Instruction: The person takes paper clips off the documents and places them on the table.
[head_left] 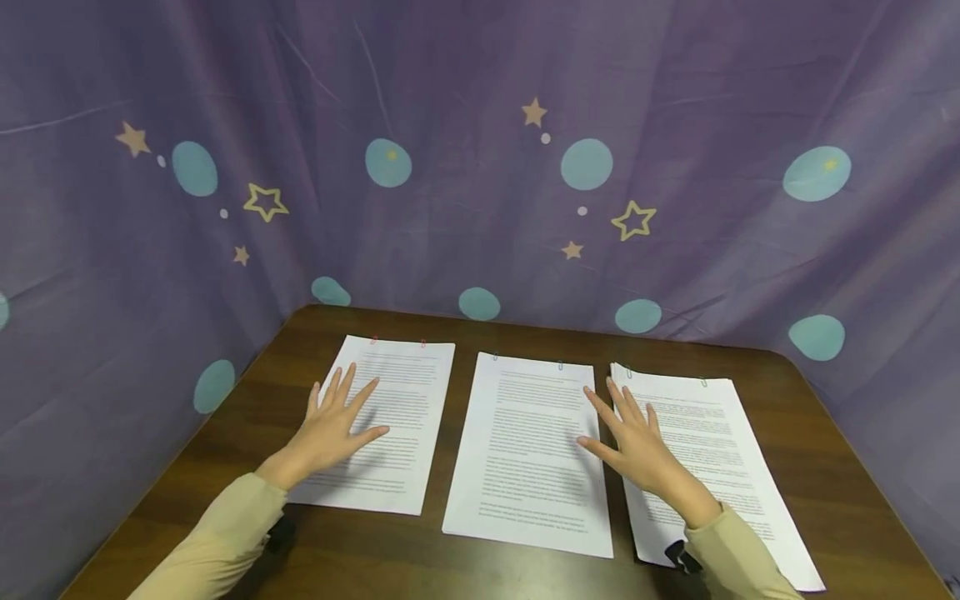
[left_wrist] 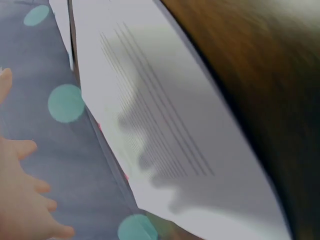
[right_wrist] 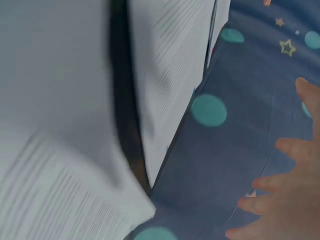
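A purple star-and-dot curtain (head_left: 465, 225) hangs beyond the middle printed document (head_left: 532, 458), which lies flat on the dark wood-grain counter (head_left: 431, 558). Left of that middle document lies the red-clipped document (head_left: 401, 408); right of it, the green-clipped document (head_left: 720, 450). Each should be light, limp and easily creased, its lower sheets apt to slide and fan, so both long sides, or the clipped far edge, seem the best hold. The left hand (head_left: 330, 429) is over the red-clipped document; the right hand (head_left: 633, 442) spans the gap right of the middle document. In both, the grip is apart, fingers spread, holding nothing. Smallest are the paper clips (head_left: 560, 365), a pair along the middle document's far edge and likewise on its neighbours.
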